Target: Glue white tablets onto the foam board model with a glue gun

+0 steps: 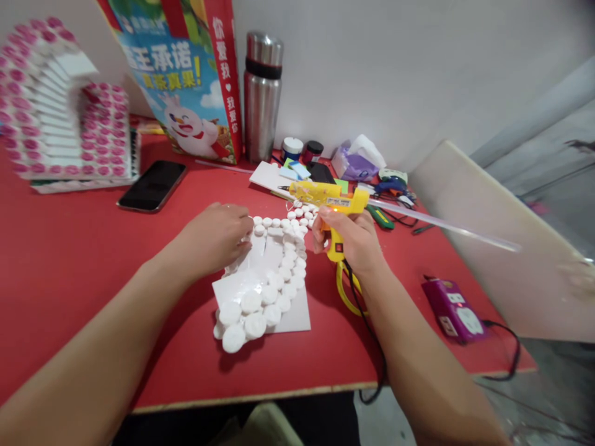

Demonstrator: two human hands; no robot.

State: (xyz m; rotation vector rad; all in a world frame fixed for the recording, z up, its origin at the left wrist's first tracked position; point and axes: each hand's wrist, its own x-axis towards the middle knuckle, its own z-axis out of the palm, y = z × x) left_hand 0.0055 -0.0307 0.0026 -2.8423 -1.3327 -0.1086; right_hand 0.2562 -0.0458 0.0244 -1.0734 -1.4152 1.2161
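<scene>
My right hand (pixel 351 238) is wrapped round the handle of a yellow hot glue gun (pixel 320 193), held above the table with its nozzle pointing left. A long clear glue stick (pixel 446 226) runs out of its back. On the table in front of me lies a white board piece (pixel 263 260), edged with rows of round white discs (pixel 255 325). At its upper left side my left hand (pixel 216 238) has its fingers curled in by the end of the disc row. Whatever lies between those fingertips is hidden.
Loose white discs (pixel 304 214) lie behind the piece. A phone (pixel 152 186), a pink-dotted white structure (pixel 60 124), a printed bag (pixel 186 80), a steel flask (pixel 263 99) and tissues (pixel 357 160) stand further back. At right are a purple power socket (pixel 453 310) and a leaning board (pixel 502 248).
</scene>
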